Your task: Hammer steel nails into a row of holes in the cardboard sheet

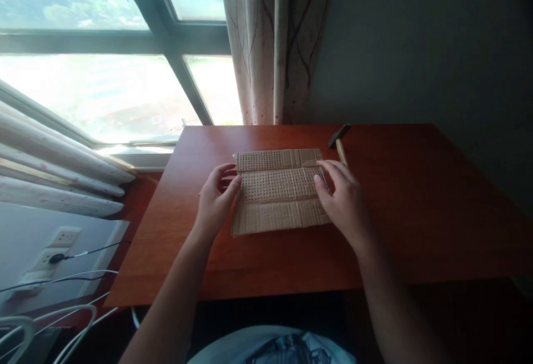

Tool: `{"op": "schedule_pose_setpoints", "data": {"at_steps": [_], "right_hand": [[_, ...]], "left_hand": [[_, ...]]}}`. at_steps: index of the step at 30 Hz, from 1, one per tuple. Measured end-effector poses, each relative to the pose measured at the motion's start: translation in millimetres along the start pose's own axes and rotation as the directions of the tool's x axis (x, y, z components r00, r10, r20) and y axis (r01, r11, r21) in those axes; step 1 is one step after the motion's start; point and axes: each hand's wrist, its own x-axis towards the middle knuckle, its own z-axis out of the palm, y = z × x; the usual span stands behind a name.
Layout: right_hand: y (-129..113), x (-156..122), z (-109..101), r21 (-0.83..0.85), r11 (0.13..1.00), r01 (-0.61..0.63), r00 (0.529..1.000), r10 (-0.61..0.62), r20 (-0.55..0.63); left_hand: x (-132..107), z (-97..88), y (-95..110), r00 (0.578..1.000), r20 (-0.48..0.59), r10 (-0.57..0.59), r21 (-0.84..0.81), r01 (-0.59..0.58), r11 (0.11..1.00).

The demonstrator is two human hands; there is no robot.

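Note:
A creased piece of brown corrugated cardboard (275,186), with rows of small punched holes over its upper and middle bands, is between my hands above the wooden table. My left hand (219,192) grips its left edge, thumb on top and fingers at the side and beneath. At the right edge, my right hand (339,192) holds it the same way, the thumb lying near the holes. The lower band has creases but no visible holes. Beyond my right hand lies a hammer (340,145) with a dark head and a pale wooden handle, partly hidden by the hand.
The reddish-brown table (416,208) extends to the right. A window (104,86) and a patterned curtain (258,42) stand behind it. At the lower left are wall sockets (54,247) with a black plug and loose white cables (83,319).

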Motion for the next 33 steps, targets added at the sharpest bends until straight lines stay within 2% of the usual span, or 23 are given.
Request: {"op": "schedule_pose_setpoints", "data": {"at_steps": [5, 9, 12, 20, 28, 33], "right_hand": [[27.0, 0.4, 2.9, 0.161, 0.954, -0.254, 0.965, 0.261, -0.026], [33.3, 2.0, 6.7, 0.245, 0.900, -0.360, 0.931, 0.364, 0.029], [31.7, 4.5, 6.9, 0.306, 0.871, -0.384, 0.922, 0.378, 0.080], [23.3, 15.1, 10.4, 0.315, 0.877, -0.364, 0.931, 0.355, 0.089], [29.5, 19.8, 24.1, 0.305, 0.878, -0.368, 0.930, 0.345, 0.127], [33.6, 17.7, 25.7, 0.312, 0.876, -0.368, 0.929, 0.333, 0.163]], "left_hand": [[-1.1, 0.8, 2.0, 0.989, 0.021, -0.143, -0.143, 0.145, 0.979], [-1.0, 3.6, 4.0, 0.977, 0.028, -0.211, -0.204, 0.212, 0.956], [-1.5, 5.0, 4.7, 0.977, 0.049, -0.207, -0.242, 0.213, 0.947], [-5.4, 1.2, 8.4, 0.986, 0.006, -0.167, -0.221, 0.165, 0.961], [-4.4, -3.0, 8.0, 0.981, -0.019, -0.194, -0.231, 0.185, 0.955], [-4.1, -3.4, 9.9, 0.979, -0.024, -0.204, -0.209, 0.194, 0.958]]}}
